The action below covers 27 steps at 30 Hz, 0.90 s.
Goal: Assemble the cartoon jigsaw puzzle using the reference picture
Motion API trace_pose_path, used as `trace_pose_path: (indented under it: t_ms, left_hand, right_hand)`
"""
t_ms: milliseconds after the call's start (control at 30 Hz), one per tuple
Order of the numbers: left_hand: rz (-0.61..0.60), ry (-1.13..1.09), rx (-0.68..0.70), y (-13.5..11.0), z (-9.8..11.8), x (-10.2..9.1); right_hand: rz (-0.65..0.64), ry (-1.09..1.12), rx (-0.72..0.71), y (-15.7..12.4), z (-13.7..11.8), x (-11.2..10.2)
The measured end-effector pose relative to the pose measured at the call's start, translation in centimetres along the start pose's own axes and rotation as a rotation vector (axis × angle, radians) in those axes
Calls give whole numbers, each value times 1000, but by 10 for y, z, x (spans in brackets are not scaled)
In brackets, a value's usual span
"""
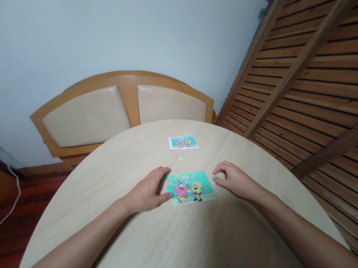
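Observation:
A jigsaw puzzle (190, 188) with pink, pale and yellow cartoon figures on a teal ground lies flat on the round table. At its left edge rests my left hand (148, 192), fingers apart, the thumb touching the lower left side and the index finger by the upper left corner. My right hand (233, 179) is just off the puzzle's right edge, its thumb and fingers curved together around a small teal puzzle piece (214, 175), which is mostly hidden. Beyond the puzzle lies a small pale loose piece (181, 158).
Farther back on the table (114, 167) sits a folded paper (183, 142) printed with the same picture. A wooden headboard (127, 78) with cream panels stands behind the table. Wooden slats (308, 59) lean at the right, and a white cable (17, 190) hangs at the left.

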<state>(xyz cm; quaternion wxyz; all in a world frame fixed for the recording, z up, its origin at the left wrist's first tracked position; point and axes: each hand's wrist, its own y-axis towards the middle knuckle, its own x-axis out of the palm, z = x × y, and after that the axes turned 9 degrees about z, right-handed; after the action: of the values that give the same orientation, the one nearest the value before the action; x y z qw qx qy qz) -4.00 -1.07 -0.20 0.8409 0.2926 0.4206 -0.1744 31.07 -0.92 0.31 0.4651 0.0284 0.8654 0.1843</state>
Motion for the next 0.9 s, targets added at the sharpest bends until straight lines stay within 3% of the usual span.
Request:
trace_pose_path:
  t_ms: [167, 367, 567, 667, 900]
  left_hand:
    - [80, 33, -18, -1, 3, 12]
    - [200, -4, -2, 4, 10, 15]
    - [267, -248, -138, 6, 33, 21]
    - [296, -423, -186, 7, 42, 22]
    - [294, -604, -284, 8, 34, 24]
  right_hand:
    - [-38, 40, 37, -1, -7, -3]
    - [-49, 248, 96, -7, -25, -5]
    - [-81, 671, 314, -5, -76, 24]
    - [-76, 801, 353, -1, -98, 42]
    - [-123, 930, 437, -2, -110, 66]
